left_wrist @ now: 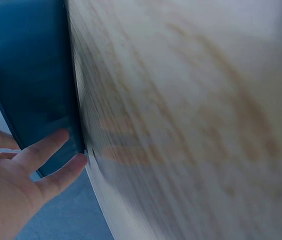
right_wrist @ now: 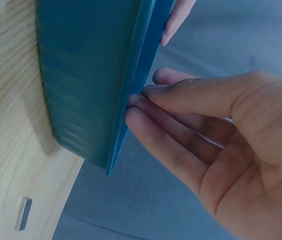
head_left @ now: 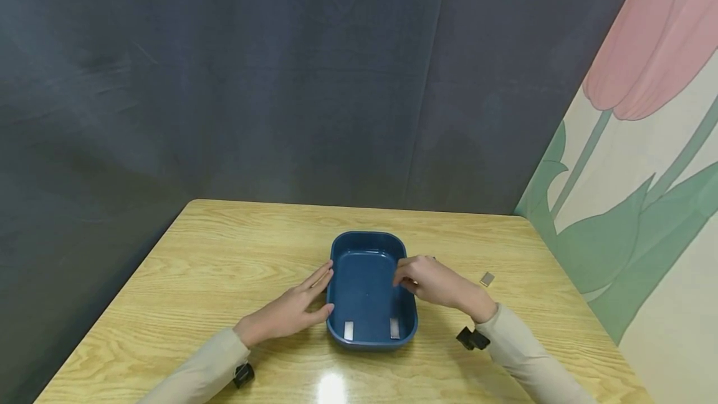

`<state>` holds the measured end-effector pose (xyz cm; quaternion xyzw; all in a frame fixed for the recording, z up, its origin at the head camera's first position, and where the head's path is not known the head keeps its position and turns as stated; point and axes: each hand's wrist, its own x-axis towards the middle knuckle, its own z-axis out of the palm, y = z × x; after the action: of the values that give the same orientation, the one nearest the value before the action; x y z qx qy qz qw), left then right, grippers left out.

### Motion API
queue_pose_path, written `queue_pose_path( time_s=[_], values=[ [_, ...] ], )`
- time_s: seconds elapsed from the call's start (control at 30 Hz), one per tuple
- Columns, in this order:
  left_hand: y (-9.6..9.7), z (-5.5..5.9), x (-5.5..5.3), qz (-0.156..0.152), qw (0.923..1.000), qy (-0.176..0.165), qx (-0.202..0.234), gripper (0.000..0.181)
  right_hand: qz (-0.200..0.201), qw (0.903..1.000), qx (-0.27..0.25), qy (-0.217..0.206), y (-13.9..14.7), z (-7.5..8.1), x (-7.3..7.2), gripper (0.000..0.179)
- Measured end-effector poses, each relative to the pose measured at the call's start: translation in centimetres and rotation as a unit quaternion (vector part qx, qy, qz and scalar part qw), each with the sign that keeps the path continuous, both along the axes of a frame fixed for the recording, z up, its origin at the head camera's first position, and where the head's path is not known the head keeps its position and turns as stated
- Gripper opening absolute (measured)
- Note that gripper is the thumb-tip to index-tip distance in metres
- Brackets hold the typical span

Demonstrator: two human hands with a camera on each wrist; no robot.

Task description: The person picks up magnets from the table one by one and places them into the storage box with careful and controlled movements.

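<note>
A deep blue rectangular plastic tray (head_left: 366, 292) with rounded corners stands on the table. Along its left wall rests my left hand (head_left: 287, 312), fingers and thumb extended; the left wrist view shows its fingertips touching the outside of the tray. My right hand (head_left: 433, 279) reaches over the right rim with bent fingers pointing down into the tray. In the right wrist view its fingertips (right_wrist: 140, 120) and thumb come close together by the rim; whether anything is between them is hidden. Two small flat rectangular pieces, one bright (head_left: 349, 330) and one greyer (head_left: 394, 328), are at the tray's near end.
Another small flat rectangular piece (head_left: 487, 278) lies on the wooden table (head_left: 247, 248), right of the tray. A tiny dark bit shows just behind the right hand. Dark cloth (head_left: 291, 92) hangs beyond the table; a wall with painted tulips (head_left: 628, 80) rises at the right.
</note>
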<state>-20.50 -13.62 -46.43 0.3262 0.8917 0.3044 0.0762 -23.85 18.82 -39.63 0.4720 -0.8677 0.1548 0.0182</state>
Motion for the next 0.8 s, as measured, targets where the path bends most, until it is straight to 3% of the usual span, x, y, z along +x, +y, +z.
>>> queue_pose_path(
  time_s=[0.33, 0.8],
  values=[
    [0.0, 0.0, 0.0, -0.002, 1.0000, 0.004, 0.003, 0.073, 0.007, 0.9999, -0.009, 0.009, 0.6, 0.1, -0.2, 0.024],
    [0.0, 0.0, 0.0, 0.002, 1.0000, -0.004, 0.002, 0.073, -0.017, 0.9996, -0.021, -0.007, 1.5, 0.1, -0.8, 0.016]
  ],
)
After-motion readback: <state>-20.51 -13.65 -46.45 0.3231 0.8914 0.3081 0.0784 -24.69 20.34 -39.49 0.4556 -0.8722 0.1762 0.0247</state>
